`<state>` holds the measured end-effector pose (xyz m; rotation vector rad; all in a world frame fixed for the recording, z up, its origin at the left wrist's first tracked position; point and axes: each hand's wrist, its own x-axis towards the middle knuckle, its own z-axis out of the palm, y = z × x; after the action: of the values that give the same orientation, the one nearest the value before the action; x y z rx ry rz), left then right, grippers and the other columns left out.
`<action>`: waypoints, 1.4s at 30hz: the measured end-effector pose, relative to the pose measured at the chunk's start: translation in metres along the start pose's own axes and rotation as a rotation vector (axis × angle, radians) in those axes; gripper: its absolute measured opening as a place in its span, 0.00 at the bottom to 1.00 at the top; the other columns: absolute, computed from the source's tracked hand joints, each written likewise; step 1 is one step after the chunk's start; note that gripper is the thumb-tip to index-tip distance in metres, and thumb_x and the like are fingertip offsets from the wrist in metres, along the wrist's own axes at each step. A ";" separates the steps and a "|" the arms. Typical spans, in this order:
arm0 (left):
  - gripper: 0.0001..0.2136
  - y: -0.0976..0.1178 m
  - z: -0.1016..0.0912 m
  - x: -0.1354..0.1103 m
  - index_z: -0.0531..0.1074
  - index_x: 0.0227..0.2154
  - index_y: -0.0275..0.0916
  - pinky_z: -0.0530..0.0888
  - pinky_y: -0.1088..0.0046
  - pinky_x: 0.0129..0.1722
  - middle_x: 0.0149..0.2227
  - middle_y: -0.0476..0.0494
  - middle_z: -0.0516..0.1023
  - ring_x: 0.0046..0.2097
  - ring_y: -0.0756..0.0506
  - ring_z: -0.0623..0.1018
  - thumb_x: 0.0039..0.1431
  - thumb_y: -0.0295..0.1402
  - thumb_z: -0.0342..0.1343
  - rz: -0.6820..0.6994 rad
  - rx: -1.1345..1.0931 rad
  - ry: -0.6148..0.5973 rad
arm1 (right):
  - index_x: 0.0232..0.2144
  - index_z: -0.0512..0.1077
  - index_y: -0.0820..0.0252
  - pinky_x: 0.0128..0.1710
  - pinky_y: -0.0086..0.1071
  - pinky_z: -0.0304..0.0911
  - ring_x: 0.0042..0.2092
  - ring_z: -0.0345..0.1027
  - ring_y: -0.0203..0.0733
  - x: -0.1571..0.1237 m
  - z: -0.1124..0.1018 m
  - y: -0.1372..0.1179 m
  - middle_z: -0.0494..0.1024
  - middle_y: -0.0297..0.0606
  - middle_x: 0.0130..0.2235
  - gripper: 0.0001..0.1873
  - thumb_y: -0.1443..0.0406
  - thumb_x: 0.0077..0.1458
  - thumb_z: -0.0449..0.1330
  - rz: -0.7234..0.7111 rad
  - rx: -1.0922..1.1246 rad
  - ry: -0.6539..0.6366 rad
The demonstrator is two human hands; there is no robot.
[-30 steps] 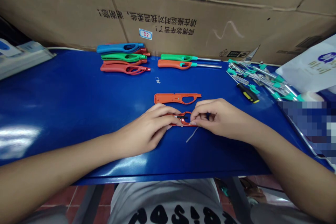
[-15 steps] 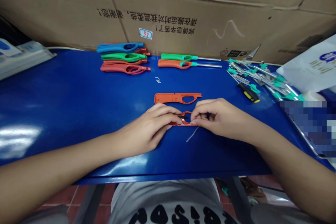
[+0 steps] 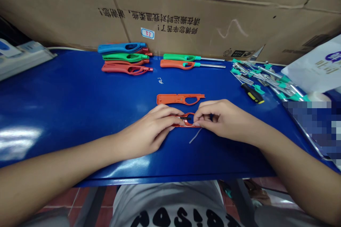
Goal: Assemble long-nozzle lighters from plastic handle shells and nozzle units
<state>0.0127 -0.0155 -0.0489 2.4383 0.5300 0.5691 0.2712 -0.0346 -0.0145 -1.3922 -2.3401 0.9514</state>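
Note:
On the blue table lies an orange lighter shell half, its inner side up, with a dark part and a thin pale tube that trails out toward the table's front. My left hand is closed over the shell's left end and covers most of it. At the right end, the fingers of my right hand pinch at the tube by the shell's rim; the fingertips hide the exact grip. Just behind both hands rests a second orange shell half, untouched, its hollow side up.
Several coloured lighter handles are stacked at the back left. Two lighters with metal barrels lie beside them. At the right are a pile of metal rods with teal tips and a screwdriver. A cardboard box stands behind.

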 end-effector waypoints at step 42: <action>0.16 0.001 0.002 -0.001 0.73 0.55 0.35 0.69 0.59 0.61 0.58 0.37 0.72 0.59 0.42 0.69 0.70 0.22 0.47 -0.013 0.018 -0.023 | 0.30 0.79 0.58 0.31 0.28 0.59 0.31 0.67 0.33 0.002 -0.001 0.004 0.78 0.31 0.30 0.06 0.67 0.59 0.62 0.063 0.076 -0.027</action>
<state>0.0131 -0.0176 -0.0507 2.4540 0.5432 0.5329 0.2732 -0.0309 -0.0172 -1.4397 -2.2667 1.0711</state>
